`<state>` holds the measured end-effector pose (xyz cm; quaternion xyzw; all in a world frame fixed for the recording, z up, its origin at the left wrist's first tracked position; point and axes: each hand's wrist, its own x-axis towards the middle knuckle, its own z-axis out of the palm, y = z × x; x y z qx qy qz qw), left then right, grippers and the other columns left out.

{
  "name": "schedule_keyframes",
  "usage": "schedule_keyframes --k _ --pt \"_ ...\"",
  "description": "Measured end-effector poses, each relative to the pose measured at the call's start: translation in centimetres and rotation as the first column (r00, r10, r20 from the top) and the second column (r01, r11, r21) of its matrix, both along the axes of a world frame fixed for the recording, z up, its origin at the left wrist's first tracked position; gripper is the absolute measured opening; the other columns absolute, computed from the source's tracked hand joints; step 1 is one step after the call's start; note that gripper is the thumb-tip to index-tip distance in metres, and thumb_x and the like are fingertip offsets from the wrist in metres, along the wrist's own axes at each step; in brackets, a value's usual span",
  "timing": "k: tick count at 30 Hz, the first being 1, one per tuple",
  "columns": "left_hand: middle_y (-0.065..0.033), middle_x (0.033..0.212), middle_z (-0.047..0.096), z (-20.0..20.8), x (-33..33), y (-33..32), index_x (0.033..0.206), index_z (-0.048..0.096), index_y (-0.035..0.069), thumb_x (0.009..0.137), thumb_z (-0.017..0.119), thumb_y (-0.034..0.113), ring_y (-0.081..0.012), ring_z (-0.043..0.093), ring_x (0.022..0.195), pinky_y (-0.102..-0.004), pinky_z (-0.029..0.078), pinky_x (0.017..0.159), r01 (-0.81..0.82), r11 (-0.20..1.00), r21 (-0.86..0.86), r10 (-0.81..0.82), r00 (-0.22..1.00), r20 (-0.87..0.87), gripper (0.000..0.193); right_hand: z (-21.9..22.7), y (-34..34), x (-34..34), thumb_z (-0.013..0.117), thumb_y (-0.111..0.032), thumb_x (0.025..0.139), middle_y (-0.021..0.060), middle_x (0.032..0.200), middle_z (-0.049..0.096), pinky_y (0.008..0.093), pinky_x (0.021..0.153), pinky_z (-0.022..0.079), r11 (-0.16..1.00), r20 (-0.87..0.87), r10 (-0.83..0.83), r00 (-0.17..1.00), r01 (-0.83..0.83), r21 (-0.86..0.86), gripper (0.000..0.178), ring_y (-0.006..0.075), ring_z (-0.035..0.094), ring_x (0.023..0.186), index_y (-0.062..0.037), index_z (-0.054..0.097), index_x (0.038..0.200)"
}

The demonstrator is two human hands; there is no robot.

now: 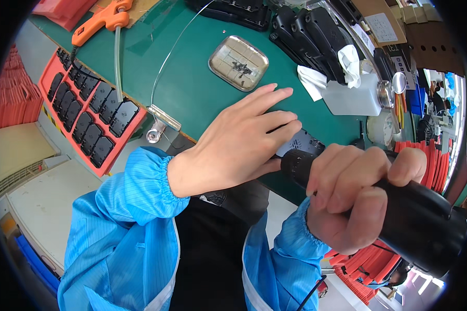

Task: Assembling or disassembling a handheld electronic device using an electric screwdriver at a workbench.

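Your right hand (347, 179) wraps its fingers around the black cylindrical tool (425, 223), near right. Your left hand (238, 140) spreads its fingers beside the dark panel (307, 142); whether they grip it, I cannot tell.

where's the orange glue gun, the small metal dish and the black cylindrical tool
Orange glue gun (109, 18): head view, on its orange body.
Small metal dish (230, 54): head view, on its bare inner floor.
Black cylindrical tool (424, 223): head view, on its thick body.
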<state>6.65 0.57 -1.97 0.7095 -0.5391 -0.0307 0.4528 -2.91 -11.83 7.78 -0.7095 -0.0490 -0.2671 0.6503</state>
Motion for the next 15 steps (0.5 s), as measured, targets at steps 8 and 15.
schedule_keyframes --k 8,15 --pt "-0.01 0.13 0.064 -0.1 -0.1 -0.1 0.128 0.066 0.007 0.056 0.089 0.007 -0.0365 0.051 0.139 -0.0556 0.039 0.121 -0.002 1.0 0.012 0.002 1.0 0.022 0.075 -0.5 0.3 0.4 0.06 -0.014 0.098 0.0035 0.066 0.051 0.0297 0.049 0.046 0.998 0.056 -0.006 0.998 0.003 0.056 0.031 0.0135 0.047 0.045 -0.0073 0.034 0.115" --pt "-0.0121 0.13 0.062 -0.2 0.0 -0.2 0.128 0.065 0.006 0.06 0.09 0.015 -0.0377 0.053 0.133 -0.052 0.044 0.116 0.009 1.0 -0.021 -0.008 0.999 0.049 0.074 2.2 -1.3 0.8 0.057 -0.015 0.099 0.0006 0.065 0.045 0.0282 0.052 0.042 0.99 0.228 0.061 0.972 -0.088 0.108 0.026 0.0124 0.044 0.049 -0.0028 0.044 0.117"
